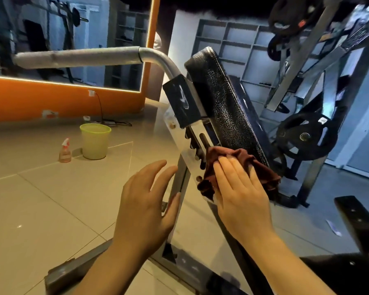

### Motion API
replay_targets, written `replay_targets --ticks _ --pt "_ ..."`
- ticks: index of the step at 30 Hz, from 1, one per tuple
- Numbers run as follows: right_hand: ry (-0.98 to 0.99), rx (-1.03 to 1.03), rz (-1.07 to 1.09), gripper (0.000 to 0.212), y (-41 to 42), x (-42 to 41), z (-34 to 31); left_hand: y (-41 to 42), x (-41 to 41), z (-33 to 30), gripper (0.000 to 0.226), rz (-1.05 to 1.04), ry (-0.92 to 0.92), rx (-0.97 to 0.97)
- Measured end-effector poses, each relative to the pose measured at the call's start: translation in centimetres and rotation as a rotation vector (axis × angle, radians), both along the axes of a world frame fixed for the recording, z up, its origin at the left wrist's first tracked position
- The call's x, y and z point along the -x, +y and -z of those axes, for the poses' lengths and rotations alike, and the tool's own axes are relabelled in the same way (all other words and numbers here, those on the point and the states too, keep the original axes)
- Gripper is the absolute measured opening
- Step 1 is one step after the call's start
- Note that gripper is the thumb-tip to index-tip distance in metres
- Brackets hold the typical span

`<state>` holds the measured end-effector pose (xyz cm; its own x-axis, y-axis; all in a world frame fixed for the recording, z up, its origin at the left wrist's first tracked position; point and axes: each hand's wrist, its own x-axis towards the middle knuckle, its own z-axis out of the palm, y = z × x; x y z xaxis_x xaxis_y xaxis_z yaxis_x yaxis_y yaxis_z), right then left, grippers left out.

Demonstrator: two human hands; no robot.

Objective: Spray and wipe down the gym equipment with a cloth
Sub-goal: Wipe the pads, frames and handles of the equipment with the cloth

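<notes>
Right hand (241,201) is flat, fingers (232,167) straight and together, pressing a dark red cloth (264,173) onto the machine's metal frame (185,154) just below the black pad (224,99). Left hand (145,205) is open, fingers loosely spread, thumb against the frame. Further back on the floor: spray bottle (65,151) beside a green bucket (95,140).

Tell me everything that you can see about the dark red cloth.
The cloth is dark reddish-brown, soft and crumpled, with folds bunched at its edges. The right hand presses it with flat, straight fingers against the pale metal frame of the machine, just below the black padded backrest. Part of it hangs loose under the hand. The left hand does not touch it.
</notes>
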<state>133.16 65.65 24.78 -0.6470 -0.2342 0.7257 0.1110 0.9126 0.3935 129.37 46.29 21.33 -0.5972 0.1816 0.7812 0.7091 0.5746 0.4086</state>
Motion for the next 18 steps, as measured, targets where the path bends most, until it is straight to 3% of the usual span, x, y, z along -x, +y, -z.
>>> replay_targets --ticks 3,6,8,13,18 --pt "-0.010 -0.028 0.013 0.050 0.1 -0.1 0.2 0.4 -1.0 -1.7 0.051 0.198 -0.088 -0.232" --pt "-0.024 -0.051 0.012 0.047 1.3 -1.3 1.5 1.7 -0.5 -5.2 0.052 0.566 -0.394 -0.715" --pt "-0.061 -0.082 0.017 0.049 2.3 -2.1 2.2 2.7 0.3 -7.1 0.057 0.761 -0.490 -0.935" --pt "-0.095 -0.123 0.036 0.054 2.7 -1.6 1.5 3.7 0.4 -7.5 0.053 0.903 -0.508 -1.170" --pt "-0.013 -0.049 0.027 0.058 0.9 0.3 0.4 3.8 1.0 -6.7 0.044 0.928 -0.449 -1.200"
